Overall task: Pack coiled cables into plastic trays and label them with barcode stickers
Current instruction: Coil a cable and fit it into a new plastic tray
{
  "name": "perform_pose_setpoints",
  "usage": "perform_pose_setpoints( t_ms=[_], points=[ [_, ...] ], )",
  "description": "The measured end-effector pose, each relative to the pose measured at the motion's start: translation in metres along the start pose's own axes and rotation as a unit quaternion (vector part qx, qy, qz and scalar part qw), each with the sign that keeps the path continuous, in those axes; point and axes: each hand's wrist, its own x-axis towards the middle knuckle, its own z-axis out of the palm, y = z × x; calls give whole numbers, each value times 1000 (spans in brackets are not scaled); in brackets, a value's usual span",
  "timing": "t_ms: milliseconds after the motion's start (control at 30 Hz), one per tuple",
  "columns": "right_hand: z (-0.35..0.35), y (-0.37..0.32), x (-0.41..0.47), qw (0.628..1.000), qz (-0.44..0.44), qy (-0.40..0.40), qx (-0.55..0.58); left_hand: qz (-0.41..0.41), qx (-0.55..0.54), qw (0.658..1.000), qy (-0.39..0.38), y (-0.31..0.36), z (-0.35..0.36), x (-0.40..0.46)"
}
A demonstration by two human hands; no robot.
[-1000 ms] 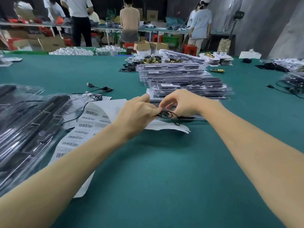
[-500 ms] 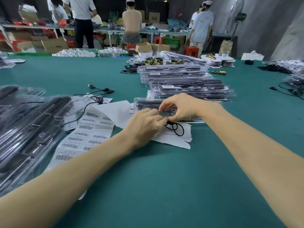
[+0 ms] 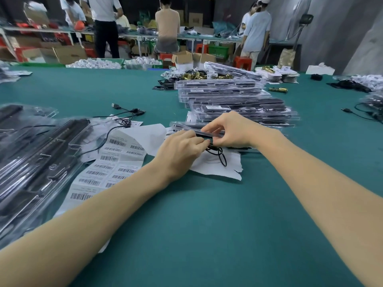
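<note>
My left hand (image 3: 180, 150) and my right hand (image 3: 232, 129) meet over a clear plastic tray (image 3: 186, 127) lying on the green table. Both pinch a thin black coiled cable (image 3: 220, 155) at the tray's near edge. A loop of the cable hangs out over a torn white paper (image 3: 217, 168). My right hand's fingers curl over the tray's rim. A sheet of barcode stickers (image 3: 109, 164) lies left of my left hand.
A stack of filled clear trays (image 3: 238, 104) rises behind my hands. More trays with black parts (image 3: 35, 154) lie at the left. Loose black cables (image 3: 126, 112) lie beyond the stickers, others at the right edge (image 3: 364, 112). People stand at a far bench.
Both hands have moved forward with the cable from above the white paper to the near edge of the clear tray. The cable loop now hangs lower over the paper.
</note>
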Motion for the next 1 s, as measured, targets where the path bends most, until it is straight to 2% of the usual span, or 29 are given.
perform_pose_setpoints(
  t_ms=[100, 200, 400, 667, 733, 800, 867, 933, 1000],
  points=[
    [-4, 2, -1, 998, 9, 4, 59, -33, -44, 996, -67, -5, -1, 6],
    [-7, 4, 0, 996, 30, 0, 81, -97, -108, 978, -147, -15, -1, 13],
    [-11, 3, 3, 995, 52, -22, 85, -105, -34, 970, -217, -10, 9, 27],
    [-8, -3, -8, 994, 64, -36, 83, -100, -11, 960, -263, 0, 14, 31],
    [0, -3, -17, 994, 69, 13, 81, -111, -30, 959, -260, 3, 16, 25],
    [16, -5, -33, 983, 64, 144, 97, -108, -62, 959, -253, 5, 19, 19],
    [32, -7, -53, 953, 51, 272, 125, -101, -89, 961, -242, 5, 20, 12],
    [44, -7, -70, 945, 43, 282, 160, -95, -121, 962, -227, 0, 20, 6],
    [54, -7, -80, 954, 28, 234, 185, -91, -160, 960, -213, -8, 19, 3]
  ],
)
